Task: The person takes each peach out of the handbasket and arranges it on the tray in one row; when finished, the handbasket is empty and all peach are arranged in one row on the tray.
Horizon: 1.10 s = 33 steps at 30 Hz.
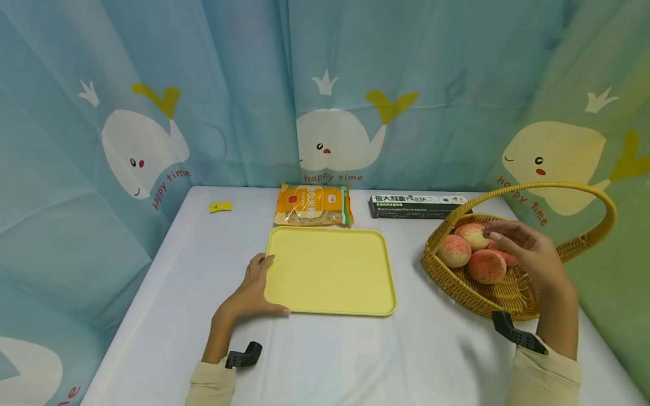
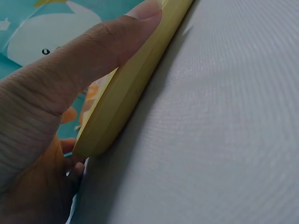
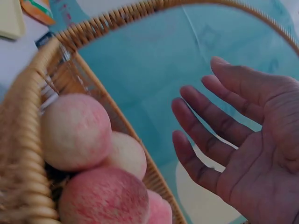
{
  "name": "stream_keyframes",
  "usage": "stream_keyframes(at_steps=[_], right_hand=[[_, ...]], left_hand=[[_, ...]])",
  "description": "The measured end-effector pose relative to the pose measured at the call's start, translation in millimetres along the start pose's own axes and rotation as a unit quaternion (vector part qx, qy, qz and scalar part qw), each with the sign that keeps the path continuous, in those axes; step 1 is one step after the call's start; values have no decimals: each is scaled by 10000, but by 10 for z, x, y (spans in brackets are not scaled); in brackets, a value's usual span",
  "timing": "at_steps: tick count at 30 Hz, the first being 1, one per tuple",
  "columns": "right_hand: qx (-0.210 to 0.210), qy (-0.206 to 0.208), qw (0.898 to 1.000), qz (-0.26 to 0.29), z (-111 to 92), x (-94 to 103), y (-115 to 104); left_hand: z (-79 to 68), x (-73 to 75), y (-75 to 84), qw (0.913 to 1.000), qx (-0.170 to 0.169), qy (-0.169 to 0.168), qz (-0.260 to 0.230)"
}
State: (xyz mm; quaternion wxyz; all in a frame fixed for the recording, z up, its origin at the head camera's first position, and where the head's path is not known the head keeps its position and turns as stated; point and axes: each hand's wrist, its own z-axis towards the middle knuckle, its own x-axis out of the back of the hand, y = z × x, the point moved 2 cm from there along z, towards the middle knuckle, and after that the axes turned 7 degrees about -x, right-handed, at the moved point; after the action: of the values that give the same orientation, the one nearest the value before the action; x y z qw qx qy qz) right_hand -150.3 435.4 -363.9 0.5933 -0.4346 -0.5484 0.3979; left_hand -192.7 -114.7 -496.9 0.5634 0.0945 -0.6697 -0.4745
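A pale yellow rectangular tray [image 1: 330,272] lies on the white table in the head view. My left hand [image 1: 256,286] grips its near left corner, thumb along the front edge and fingers at the left side. The left wrist view shows the thumb [image 2: 117,39] against the tray's rim [image 2: 117,109]. Over the wicker basket [image 1: 457,294] at the right hovers my right hand [image 1: 538,254], fingers relaxed and holding nothing. Several pink and cream peaches [image 1: 487,267] sit in the basket under it. From the right wrist, the palm [image 3: 252,149] shows beside the peaches [image 3: 77,133], fingers apart from them.
Behind the tray lies an orange food packet [image 1: 315,206]. A dark pasta box [image 1: 418,207] stands to its right, near the basket's tall arched handle [image 1: 548,185]. A small yellow packet [image 1: 220,207] lies at the back left. A whale-print curtain [image 1: 244,113] borders the table.
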Motion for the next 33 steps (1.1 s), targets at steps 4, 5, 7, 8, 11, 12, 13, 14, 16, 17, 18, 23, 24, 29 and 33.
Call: stream_keyframes(at_steps=[4, 5, 7, 8, 11, 12, 13, 14, 16, 17, 18, 23, 24, 29, 33], right_hand=[[-147, 392, 9990, 173, 80, 178, 40], [-197, 475, 9986, 150, 91, 219, 41], [-360, 622, 9974, 23, 102, 295, 41], [-421, 658, 9969, 70, 109, 327, 43], [-555, 671, 9959, 240, 128, 401, 59], [-598, 655, 9952, 410, 137, 418, 71], [-647, 639, 9942, 581, 146, 433, 87], [-699, 625, 9927, 763, 154, 449, 104], [-799, 600, 9901, 984, 166, 479, 145], [-851, 592, 9899, 966, 171, 497, 167], [-876, 548, 9900, 958, 176, 513, 192], [-864, 212, 9940, 635, 208, 578, 331], [-873, 173, 9947, 508, 216, 584, 359], [-1129, 53, 9933, 243, 254, 610, 471], [-1443, -141, 9894, -69, 271, 622, 520]], left_hand=[[12, 5, -9, 9999, 33, 95, 29], [17, 4, -14, 9999, 44, 109, 41], [23, 4, -18, 9999, 68, 123, 44], [25, 6, -19, 9999, 78, 127, 46], [35, 7, -26, 9998, 75, 157, 43], [38, 9, -27, 9998, 75, 177, 35], [41, 10, -28, 9998, 75, 193, 24], [44, 9, -31, 9998, 71, 207, 13], [52, 5, -35, 9997, 69, 223, -30], [54, 3, -38, 9997, 69, 224, -42], [56, 1, -39, 9997, 66, 223, -51], [56, -16, -65, 9996, 102, 251, -15], [55, -19, -68, 9996, 96, 262, -2], [41, -30, -75, 9996, 95, 257, 27], [32, -33, -66, 9997, 120, 218, 54]])
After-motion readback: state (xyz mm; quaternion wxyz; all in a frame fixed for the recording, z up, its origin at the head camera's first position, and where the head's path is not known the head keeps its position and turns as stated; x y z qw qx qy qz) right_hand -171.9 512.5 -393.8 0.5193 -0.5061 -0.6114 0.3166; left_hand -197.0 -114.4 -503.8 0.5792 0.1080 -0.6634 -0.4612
